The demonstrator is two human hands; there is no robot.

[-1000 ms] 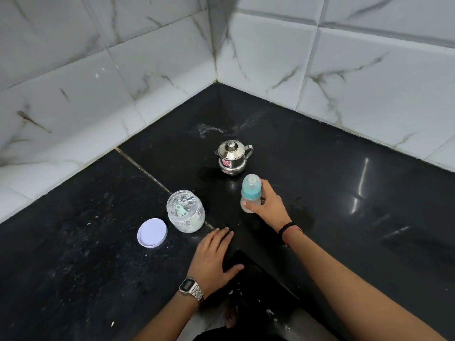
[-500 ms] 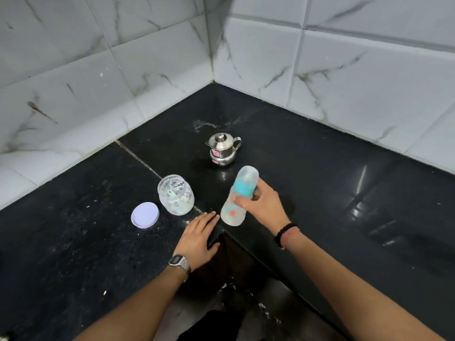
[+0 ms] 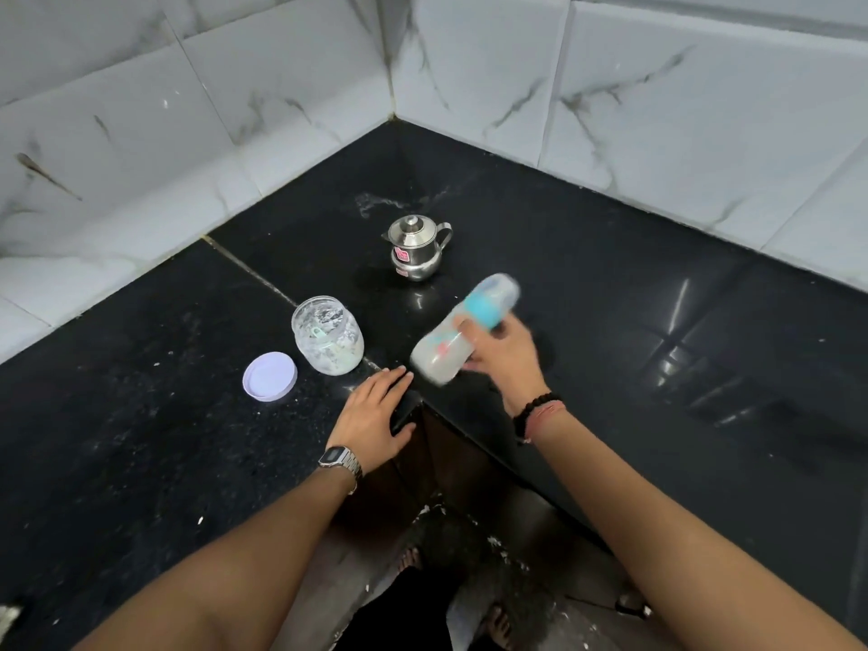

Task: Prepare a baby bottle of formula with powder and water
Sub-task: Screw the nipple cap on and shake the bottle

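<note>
A black stone tabletop (image 3: 610, 321) fills the corner below white marble-veined wall tiles (image 3: 657, 110), with a thin seam running across its left part.

The right hand (image 3: 505, 354) grips the baby bottle (image 3: 462, 331) around its middle, fingers and thumb curled round it, and holds it off the tabletop. The bottle is tilted steeply — its long axis runs from lower left to upper right, with the clear cap and the turquoise collar pointing up and away toward the right wall and the base pointing down toward the person. Its body looks cloudy white with a small pink and green print, and the whole bottle is blurred. A dark bead bracelet and a reddish thread sit on that wrist.

The left hand (image 3: 375, 415) lies flat on the tabletop near its inner edge, fingers straight and relaxed, holding nothing; a metal wristwatch (image 3: 340, 462) is on that wrist.

Just left of the bottle and beyond the left hand's fingertips stands an open clear jar (image 3: 329, 335) smeared with white powder, with a pale green scoop inside. Its pale lilac lid (image 3: 270, 375) lies flat on the tabletop just beside it, to the left. Farther back, toward the corner, a small lidded steel pot (image 3: 417, 249) stands upright — its handle turned to the right.
</note>
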